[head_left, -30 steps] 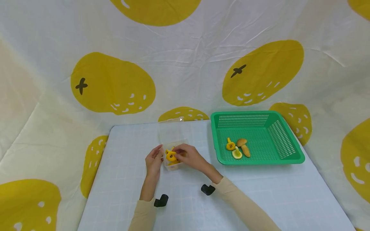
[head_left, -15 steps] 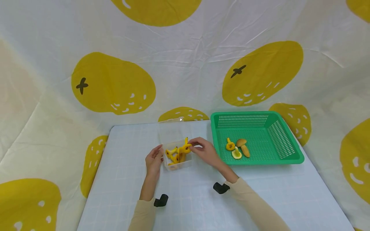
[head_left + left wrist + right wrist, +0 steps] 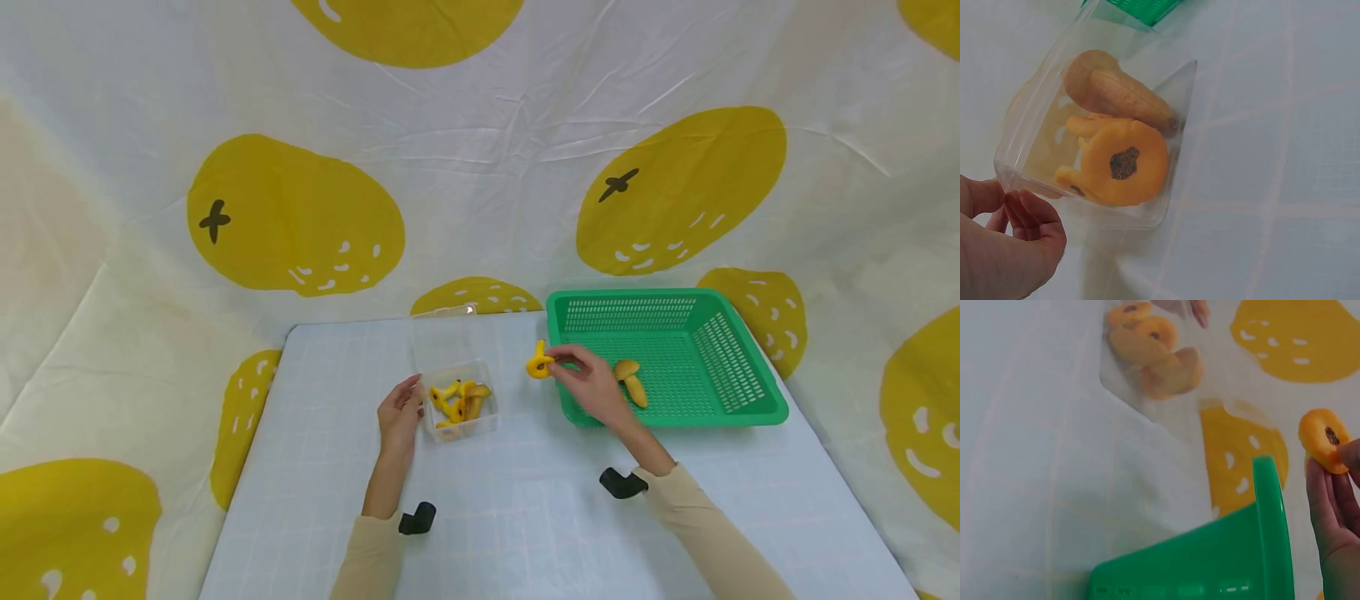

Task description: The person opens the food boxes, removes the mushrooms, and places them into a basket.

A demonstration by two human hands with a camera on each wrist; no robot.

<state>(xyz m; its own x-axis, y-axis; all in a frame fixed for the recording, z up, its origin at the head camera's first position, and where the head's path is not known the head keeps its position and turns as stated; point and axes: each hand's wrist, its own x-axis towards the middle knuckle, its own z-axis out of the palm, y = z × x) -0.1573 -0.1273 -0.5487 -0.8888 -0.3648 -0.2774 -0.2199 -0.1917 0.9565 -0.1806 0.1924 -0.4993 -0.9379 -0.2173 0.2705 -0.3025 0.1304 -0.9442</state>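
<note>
My right hand pinches a yellow mushroom, its dark centre showing, in the air by the left rim of the green basket. In the right wrist view that mushroom sits between thumb and fingertips. On the table, a clear plastic box holds several yellow mushrooms and a brown-capped mushroom. My left hand grips the box's left edge between thumb and fingers, as the left wrist view also shows. The box's lid stands raised behind it.
Inside the basket lies another brown-capped mushroom; my right hand covers the area left of it. A white curtain printed with large yellow fruit hangs behind the table.
My right hand has lifted the yellow mushroom out of the plastic box and carried it right to the basket's left rim. My left hand has stayed at the box.
</note>
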